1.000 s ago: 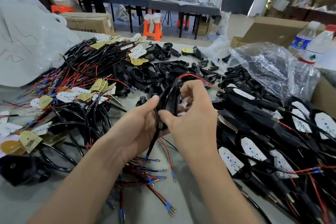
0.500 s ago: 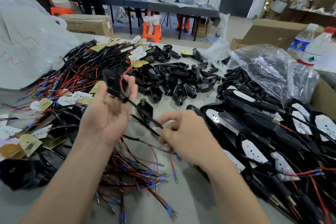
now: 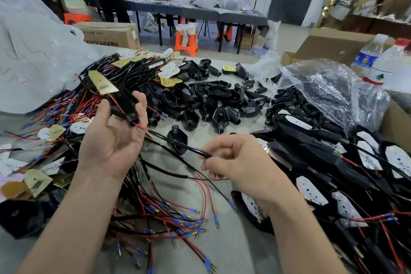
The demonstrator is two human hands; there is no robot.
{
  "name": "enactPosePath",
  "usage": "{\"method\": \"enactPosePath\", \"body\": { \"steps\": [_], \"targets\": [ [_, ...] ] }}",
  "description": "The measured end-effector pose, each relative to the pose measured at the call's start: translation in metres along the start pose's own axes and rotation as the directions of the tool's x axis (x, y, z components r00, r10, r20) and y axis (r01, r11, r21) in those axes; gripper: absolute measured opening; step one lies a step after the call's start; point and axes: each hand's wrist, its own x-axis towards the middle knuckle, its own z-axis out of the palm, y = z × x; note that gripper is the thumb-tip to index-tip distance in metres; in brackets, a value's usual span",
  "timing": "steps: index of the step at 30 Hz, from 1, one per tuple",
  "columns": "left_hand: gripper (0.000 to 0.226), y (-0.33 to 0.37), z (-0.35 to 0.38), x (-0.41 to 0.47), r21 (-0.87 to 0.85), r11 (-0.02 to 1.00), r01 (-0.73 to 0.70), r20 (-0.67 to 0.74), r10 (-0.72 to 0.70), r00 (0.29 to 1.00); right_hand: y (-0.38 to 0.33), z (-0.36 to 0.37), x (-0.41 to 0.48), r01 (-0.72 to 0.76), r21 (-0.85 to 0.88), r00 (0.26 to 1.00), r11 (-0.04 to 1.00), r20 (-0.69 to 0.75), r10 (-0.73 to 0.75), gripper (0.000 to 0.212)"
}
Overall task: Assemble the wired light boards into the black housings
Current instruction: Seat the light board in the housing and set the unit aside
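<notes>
A grey surface [image 3: 233, 251] is carrying everything. A big white plastic bag [image 3: 33, 51] is slumping over its far left corner. Along the right side a heap of finished housings [image 3: 322, 158] is lying with white light boards showing in their open faces. On the left a tangle of wired light boards [image 3: 124, 69] is spreading out, its red and black leads ending in blue-sleeved terminals near the front edge. A crumpled clear plastic bag [image 3: 322, 91] is sitting behind the finished heap, and a pile of empty black housings [image 3: 213, 100] is lying in the middle, between the two heaps. A cardboard box [image 3: 111, 33] is standing beyond the far edge of the surface, and two plastic bottles [image 3: 367, 55] are standing at the far right.

The left hand [image 3: 113, 140] is turned palm up, thumb and curled fingers gripping a black housing [image 3: 124, 100] raised above the wire tangle. A yellow-backed light board [image 3: 102, 81] is sticking out of the housing's upper end, tilted, and its red wire [image 3: 115, 102] is running down across the housing. A black sleeved cable [image 3: 160, 140] is emerging from the housing's lower end and stretching across to the right hand [image 3: 240, 160], which is pinching it between thumb and forefinger with the other fingers curled in. A single empty housing [image 3: 175, 135] is lying on the surface under that cable, between the two hands.
</notes>
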Motion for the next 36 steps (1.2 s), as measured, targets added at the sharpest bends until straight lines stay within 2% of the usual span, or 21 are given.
{"method": "enactPosePath", "body": {
  "steps": [2, 3, 5, 6, 8, 11, 13, 15, 18, 20, 22, 24, 25, 26, 27, 28, 29, 31, 32, 34, 36],
  "targets": [
    [0.039, -0.001, 0.002, -0.001, 0.086, 0.996, 0.015, -0.034, -0.012, 0.999, -0.003, -0.001, -0.002, 0.006, 0.054, 0.998, 0.999, 0.056, -0.009, 0.020],
    [0.040, -0.002, 0.002, -0.002, 0.091, 0.996, 0.015, -0.036, -0.012, 0.999, -0.004, -0.002, -0.005, -0.026, 0.015, 0.993, 1.000, 0.114, 0.024, 0.017],
    [0.045, -0.002, 0.001, -0.003, 0.032, 0.999, 0.008, 0.001, -0.008, 1.000, -0.005, -0.001, -0.011, -0.130, -0.179, 0.948, 0.975, 0.265, 0.175, 0.004],
    [0.047, -0.001, 0.002, -0.004, -0.005, 1.000, 0.004, 0.012, -0.004, 1.000, -0.003, 0.000, -0.013, -0.192, -0.240, 0.909, 0.952, 0.322, 0.265, 0.007],
    [0.047, 0.001, 0.003, -0.004, -0.042, 0.999, 0.001, 0.007, -0.001, 1.000, -0.001, 0.005, -0.014, -0.307, -0.253, 0.833, 0.917, 0.394, 0.387, 0.017],
    [0.047, 0.005, 0.001, -0.003, -0.099, 0.995, 0.010, -0.023, -0.013, 1.000, -0.005, 0.006, -0.015, -0.321, -0.255, 0.765, 0.912, 0.498, 0.408, 0.027],
    [0.051, 0.008, -0.001, -0.001, -0.062, 0.997, 0.035, -0.049, -0.038, 0.998, -0.008, 0.000, -0.017, -0.281, -0.210, 0.730, 0.936, 0.587, 0.351, 0.027],
    [0.052, 0.006, 0.001, -0.001, 0.062, 0.996, 0.065, -0.085, -0.060, 0.995, -0.010, -0.007, -0.020, -0.272, -0.103, 0.690, 0.957, 0.673, 0.268, 0.025],
    [0.052, -0.004, 0.006, -0.001, 0.248, 0.963, 0.110, -0.144, -0.076, 0.987, -0.009, -0.017, -0.023, -0.320, 0.147, 0.616, 0.936, 0.783, 0.088, 0.033],
    [0.056, -0.013, 0.009, -0.002, 0.332, 0.935, 0.126, -0.163, -0.074, 0.984, -0.003, -0.023, -0.025, -0.336, 0.366, 0.577, 0.868, 0.808, -0.117, 0.048],
    [0.054, -0.023, 0.010, -0.005, 0.451, 0.879, 0.155, -0.144, -0.100, 0.985, 0.002, -0.024, -0.024, -0.297, 0.590, 0.566, 0.750, 0.742, -0.360, 0.057],
    [0.055, -0.034, 0.010, -0.008, 0.584, 0.789, 0.193, -0.110, -0.159, 0.981, 0.003, -0.020, -0.018, -0.274, 0.750, 0.600, 0.602, 0.622, -0.502, 0.068],
    [0.056, -0.040, 0.010, -0.009, 0.625, 0.751, 0.213, -0.102, -0.191, 0.976, 0.004, -0.016, -0.013, -0.281, 0.816, 0.667, 0.504, 0.544, -0.509, 0.068],
    [0.055, -0.045, 0.011, -0.011, 0.642, 0.732, 0.230, -0.096, -0.221, 0.970, 0.003, -0.011, -0.007, -0.273, 0.867, 0.764, 0.418, 0.459, -0.454, 0.063],
    [0.054, -0.049, 0.012, -0.012, 0.646, 0.724, 0.242, -0.091, -0.242, 0.966, 0.002, -0.006, -0.002, -0.232, 0.893, 0.864, 0.385, 0.371, -0.340, 0.056],
    [0.057, -0.052, 0.013, -0.012, 0.649, 0.721, 0.244, -0.087, -0.248, 0.965, 0.003, -0.002, 0.001, -0.171, 0.889, 0.943, 0.424, 0.273, -0.192, 0.049],
    [0.059, -0.054, 0.013, -0.012, 0.657, 0.715, 0.238, -0.083, -0.245, 0.966, 0.004, 0.003, 0.004, -0.112, 0.846, 0.986, 0.521, 0.158, -0.044, 0.044],
    [0.060, -0.057, 0.015, -0.013, 0.671, 0.709, 0.219, -0.072, -0.232, 0.970, 0.007, 0.012, 0.008, -0.072, 0.700, 0.989, 0.710, -0.045, 0.143, 0.039],
    [0.059, -0.058, 0.015, -0.013, 0.666, 0.715, 0.213, -0.067, -0.227, 0.972, 0.008, 0.016, 0.009, -0.067, 0.641, 0.979, 0.764, -0.106, 0.175, 0.036],
    [0.064, -0.060, 0.017, -0.015, 0.636, 0.742, 0.211, -0.066, -0.220, 0.973, 0.008, 0.020, 0.010, -0.027, 0.489, 0.967, 0.872, -0.208, 0.146, 0.024],
    [0.066, -0.061, 0.018, -0.016, 0.615, 0.760, 0.208, -0.064, -0.215, 0.975, 0.007, 0.022, 0.009, 0.003, 0.177, 0.938, 0.984, -0.341, 0.058, 0.017]
  ]
}}
